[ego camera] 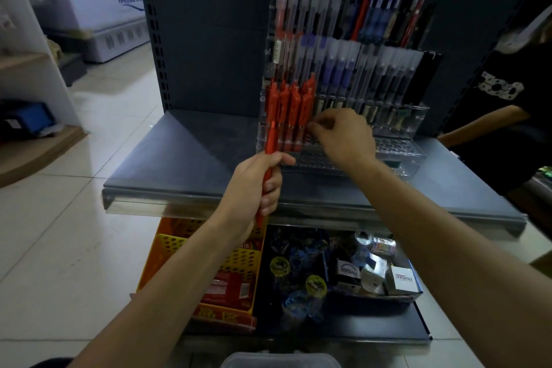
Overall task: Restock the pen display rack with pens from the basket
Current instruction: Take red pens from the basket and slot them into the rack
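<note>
While the left hand (260,185) grips a loose red pen (270,140), the right hand (343,136) pinches a racked pen (306,104).

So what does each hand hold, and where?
Left hand grips a loose red pen at mid-barrel. Right hand seems to pinch the barrel of a racked red pen.

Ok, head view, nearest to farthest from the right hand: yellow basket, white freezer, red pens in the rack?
1. Red pens in the rack, just left of the right hand.
2. Yellow basket, lower shelf, below left.
3. White freezer, far back left.
</note>
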The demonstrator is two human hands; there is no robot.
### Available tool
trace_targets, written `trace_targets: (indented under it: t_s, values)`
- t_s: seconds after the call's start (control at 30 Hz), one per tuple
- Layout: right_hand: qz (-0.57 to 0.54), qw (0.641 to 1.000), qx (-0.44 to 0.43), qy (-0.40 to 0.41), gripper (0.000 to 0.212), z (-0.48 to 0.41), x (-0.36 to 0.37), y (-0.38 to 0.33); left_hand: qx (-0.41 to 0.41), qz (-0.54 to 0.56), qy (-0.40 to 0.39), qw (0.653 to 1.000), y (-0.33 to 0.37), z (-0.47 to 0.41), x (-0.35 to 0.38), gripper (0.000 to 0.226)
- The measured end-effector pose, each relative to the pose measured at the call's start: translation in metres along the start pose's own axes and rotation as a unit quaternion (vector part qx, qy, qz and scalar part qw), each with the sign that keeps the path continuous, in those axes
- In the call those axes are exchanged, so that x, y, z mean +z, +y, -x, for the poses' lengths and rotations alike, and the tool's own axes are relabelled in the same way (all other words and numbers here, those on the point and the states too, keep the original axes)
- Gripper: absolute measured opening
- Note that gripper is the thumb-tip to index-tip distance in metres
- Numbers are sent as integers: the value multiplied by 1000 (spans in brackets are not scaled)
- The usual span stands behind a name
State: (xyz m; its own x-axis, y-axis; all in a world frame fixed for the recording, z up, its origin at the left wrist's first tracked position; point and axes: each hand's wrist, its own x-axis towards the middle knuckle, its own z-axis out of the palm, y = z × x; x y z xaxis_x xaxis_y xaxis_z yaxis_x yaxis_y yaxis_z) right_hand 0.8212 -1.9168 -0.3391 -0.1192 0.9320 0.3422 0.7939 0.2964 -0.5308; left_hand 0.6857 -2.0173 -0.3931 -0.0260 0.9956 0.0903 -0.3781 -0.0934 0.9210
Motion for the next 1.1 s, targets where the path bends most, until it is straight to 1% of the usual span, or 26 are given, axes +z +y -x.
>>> trace_targets:
  t_s: [0.1,0.2,0.37,0.47,0.57,0.7,0.83,0.93,1.0,1.1]
  values:
    - [5,1000,-13,10,20,-2,2,0,-7,-7,4,1000,1,-1,-1,26]
    - [44,999,-25,14,20,-5,3,0,-12,-8,8,1000,2,-2,-1,27]
    - [96,995,-38,0,22,-8,3,-4,-20,-8,14,1000,0,-3,0,26]
    - [104,994,-29,-11,25,-8,5,-2,-24,-13,16,1000,0,-2,0,26]
    - [121,992,-35,-29,24,-8,8,-1,-23,-7,20,1000,2,-3,-2,27]
    - [84,996,-15,-29,13,-9,4,2,-28,-14,26,999,2,-3,-2,27]
    - [80,997,-19,-5,21,-2,7,3,-20,-3,11,1000,4,-3,2,28]
    - [65,997,-32,13,25,3,10,6,-12,26,-4,1000,6,-1,2,28]
    - [26,999,-39,25,25,8,10,8,7,27,2,1000,6,-1,4,22]
    - [-72,995,-56,35,17,23,9,12,19,11,21,1000,4,0,7,15]
